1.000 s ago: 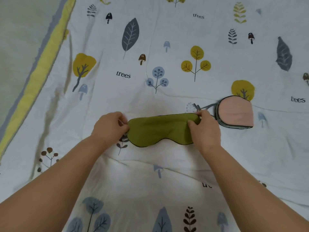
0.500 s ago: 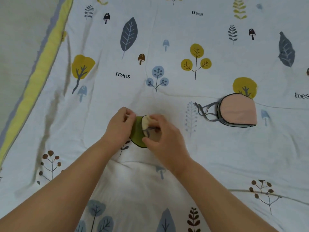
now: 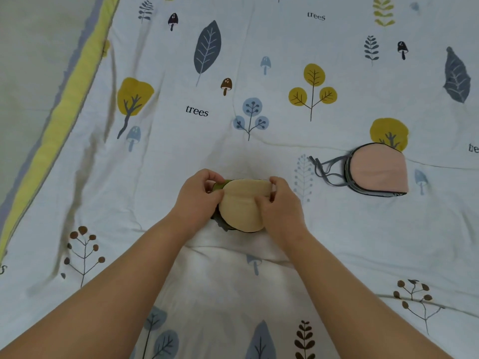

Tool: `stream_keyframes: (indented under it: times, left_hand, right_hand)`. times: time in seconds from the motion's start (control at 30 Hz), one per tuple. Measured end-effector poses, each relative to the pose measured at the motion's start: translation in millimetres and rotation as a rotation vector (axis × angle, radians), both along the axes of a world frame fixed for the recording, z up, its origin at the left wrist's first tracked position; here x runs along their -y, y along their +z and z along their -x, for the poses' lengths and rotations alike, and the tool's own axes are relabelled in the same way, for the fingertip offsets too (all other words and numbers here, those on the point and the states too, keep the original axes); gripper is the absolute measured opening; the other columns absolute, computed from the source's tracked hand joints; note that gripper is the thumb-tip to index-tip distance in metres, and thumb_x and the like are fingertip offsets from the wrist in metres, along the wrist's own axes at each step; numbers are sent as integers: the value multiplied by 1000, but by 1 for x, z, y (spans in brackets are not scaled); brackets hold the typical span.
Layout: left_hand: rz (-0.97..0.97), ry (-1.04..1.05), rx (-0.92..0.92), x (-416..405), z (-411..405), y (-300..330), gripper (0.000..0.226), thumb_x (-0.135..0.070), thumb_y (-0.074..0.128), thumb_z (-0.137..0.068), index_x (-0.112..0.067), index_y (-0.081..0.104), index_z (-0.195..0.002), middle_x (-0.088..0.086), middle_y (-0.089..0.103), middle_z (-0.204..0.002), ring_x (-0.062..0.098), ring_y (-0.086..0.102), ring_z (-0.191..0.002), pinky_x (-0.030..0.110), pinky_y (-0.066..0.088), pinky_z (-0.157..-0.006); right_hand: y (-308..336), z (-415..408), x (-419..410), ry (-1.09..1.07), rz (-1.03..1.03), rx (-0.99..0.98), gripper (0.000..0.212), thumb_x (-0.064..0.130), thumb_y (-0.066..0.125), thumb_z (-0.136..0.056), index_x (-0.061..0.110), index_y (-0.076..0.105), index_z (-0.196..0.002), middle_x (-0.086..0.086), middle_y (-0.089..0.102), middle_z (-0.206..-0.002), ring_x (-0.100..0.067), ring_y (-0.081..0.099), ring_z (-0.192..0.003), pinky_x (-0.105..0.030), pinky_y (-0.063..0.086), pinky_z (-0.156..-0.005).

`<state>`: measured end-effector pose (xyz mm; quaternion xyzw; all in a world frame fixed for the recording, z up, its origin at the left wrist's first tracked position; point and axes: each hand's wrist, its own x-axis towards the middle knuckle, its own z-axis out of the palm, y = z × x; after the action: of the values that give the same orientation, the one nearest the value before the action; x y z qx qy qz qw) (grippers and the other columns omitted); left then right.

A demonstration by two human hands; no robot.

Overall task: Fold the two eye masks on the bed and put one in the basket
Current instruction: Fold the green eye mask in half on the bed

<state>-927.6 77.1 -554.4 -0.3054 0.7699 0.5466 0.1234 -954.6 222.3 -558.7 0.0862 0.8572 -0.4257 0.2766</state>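
Head view: the bed cover (image 3: 337,229), white with printed trees and leaves, fills the frame. Right of the green eye mask (image 3: 241,208) and apart from it lies the pink eye mask (image 3: 378,169), folded in half, grey straps trailing left. The green mask is doubled over, beige lining up, green edge peeking at left. The left hand (image 3: 199,200) and right hand (image 3: 282,206) pinch its two sides.
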Motion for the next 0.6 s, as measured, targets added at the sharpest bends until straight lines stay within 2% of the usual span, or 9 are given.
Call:
stream_keyframes:
  times: [0.13,0.2,0.27,0.3,0.37,0.43,0.47,0.53,0.6]
  left_hand:
    - [-83,-67,10,-6,1,5,15,-20,56,-86,-16,61,-99,-4,62,-88,9,54,-75,21,41,-59]
    - [-32,-182,18,-9,1,6,21,-15,62,-81,-13,60,-102,-2,61,-90,13,54,-77,23,42,-60]
    - [29,-176,-4,-11,2,4,21,-7,62,-80,-11,58,-100,-2,58,-86,16,52,-77,25,43,-61]
    - [19,-146,-18,-11,3,3,22,-6,62,-80,-13,56,-101,-4,56,-83,15,52,-74,22,43,-57]
    - [-82,-82,-46,-12,3,2,30,-7,62,-81,-21,51,-105,-5,56,-85,10,53,-71,14,47,-50]
    - [-117,-65,-45,-14,3,0,32,-13,63,-83,-24,49,-110,-3,57,-88,9,55,-69,7,46,-44]
    - [-111,-65,-20,-15,3,0,29,-19,60,-85,-22,49,-112,-4,57,-87,8,55,-65,8,44,-39]
    - [-134,-55,77,-17,4,-3,30,-29,51,-90,-14,51,-116,-4,57,-83,9,52,-52,12,39,-31]
    - [-167,-75,173,-19,4,-6,34,-33,46,-93,-10,50,-118,-2,56,-81,12,51,-45,11,34,-29]
  right_hand:
    - [-2,-3,2,-48,86,-20,61,20,68,-76,20,41,-130,6,55,-92,-18,55,-95,-25,39,-77]
    - [-3,-5,4,-45,73,3,63,28,71,-73,19,42,-128,4,57,-101,-17,55,-97,-30,45,-82]
    - [-3,-5,4,-69,53,48,57,36,65,-78,16,43,-127,-2,58,-116,-21,55,-107,-37,46,-91]
    - [-2,-4,4,-94,73,87,53,39,60,-82,15,44,-127,-3,57,-117,-22,55,-108,-37,46,-92]
    - [-1,-3,3,-131,166,165,40,40,54,-86,12,51,-115,-1,59,-103,-20,57,-97,-32,47,-81]
    - [-1,-2,0,-166,217,133,23,34,54,-88,12,54,-94,2,57,-83,-18,54,-82,-28,44,-67]
    - [-3,0,-2,-188,207,92,19,31,53,-88,12,53,-88,4,54,-76,-17,52,-77,-27,41,-63]
    - [-5,1,-6,-188,141,40,21,31,48,-91,10,52,-86,4,51,-72,-18,48,-74,-28,37,-61]
    - [-5,1,-8,-118,30,27,27,36,40,-94,10,50,-91,1,53,-79,-20,48,-79,-30,35,-65]
